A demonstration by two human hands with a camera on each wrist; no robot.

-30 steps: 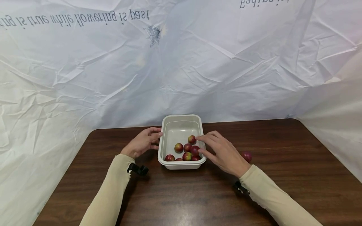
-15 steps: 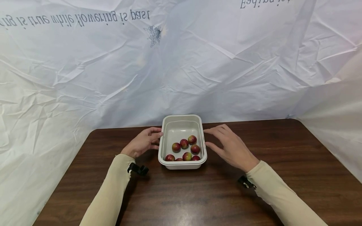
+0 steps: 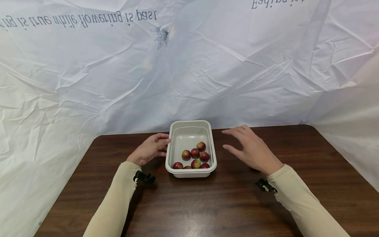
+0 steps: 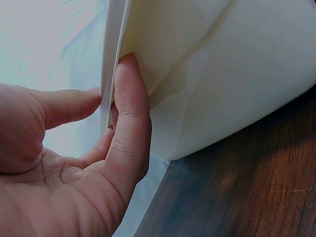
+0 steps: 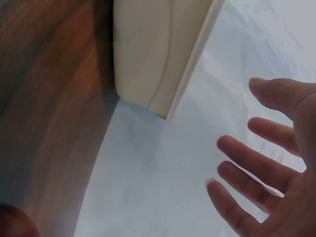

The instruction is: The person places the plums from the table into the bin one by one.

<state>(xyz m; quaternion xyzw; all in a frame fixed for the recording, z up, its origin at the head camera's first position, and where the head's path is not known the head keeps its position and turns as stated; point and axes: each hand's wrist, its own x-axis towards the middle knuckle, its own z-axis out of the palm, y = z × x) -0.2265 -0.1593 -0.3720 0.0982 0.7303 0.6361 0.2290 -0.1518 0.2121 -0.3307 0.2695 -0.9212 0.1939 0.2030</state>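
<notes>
A light grey rectangular plastic tub [image 3: 190,175] stands near the table's back edge, holding several small red-and-green plums [image 3: 196,164], mostly toward its near end. My left hand [image 3: 149,149] pinches the tub's left rim; in the left wrist view the thumb [image 4: 74,106] lies against the rim and a finger [image 4: 132,94] against the outer wall. To the right of the tub my right hand [image 3: 251,148] hovers with fingers spread, holding nothing. Another plum [image 5: 17,224] shows at the lower left corner of the right wrist view; in the head view my right hand covers it.
The dark wood-grain table [image 3: 189,207] reaches out on both sides of the tub and in front of it. Behind it hangs a creased white printed cloth [image 3: 189,72], close to the tub's far end.
My right hand has drawn back from over the tub's right rim, moving right. Plums in the tub have rolled a little. The left hand stays at the rim.
</notes>
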